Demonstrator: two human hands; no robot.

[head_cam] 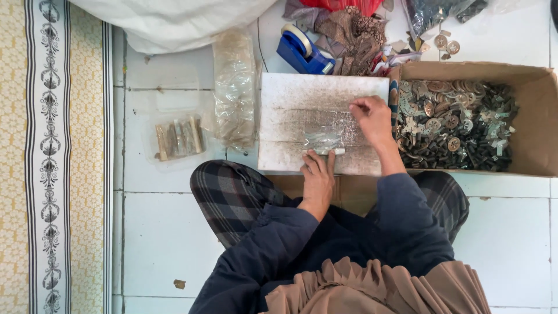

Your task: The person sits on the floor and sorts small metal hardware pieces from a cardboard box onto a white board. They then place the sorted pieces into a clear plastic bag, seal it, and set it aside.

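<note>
1. Holding the small clear plastic bag [323, 141] flat comes first: our left hand [318, 174] lies with its fingers stretched out and pressed on the bag's near edge, gripping nothing, only pinning it to the white board [290, 93] that rests across our lap and the tiled floor [163, 232].
2. We keep that pressure even, so the bag, near the middle of the board's near half, does not slide or wrinkle.
3. Our right hand [372, 119] hovers over the board's right side, fingertips pinched narrow; whether a small piece sits between them, we cannot tell.
4. We judge it best to bring the pinched fingers low and straight toward the bag's mouth, not across the left fingers.
5. The cardboard box [535, 116] of small metal parts [459, 125] sits just right of the board, so we keep reaches short and pick few pieces at a time.
6. The blue tape dispenser [302, 52] stands beyond the board's far edge, and a filled clear packet [177, 138] lies well to the left on the floor.
</note>
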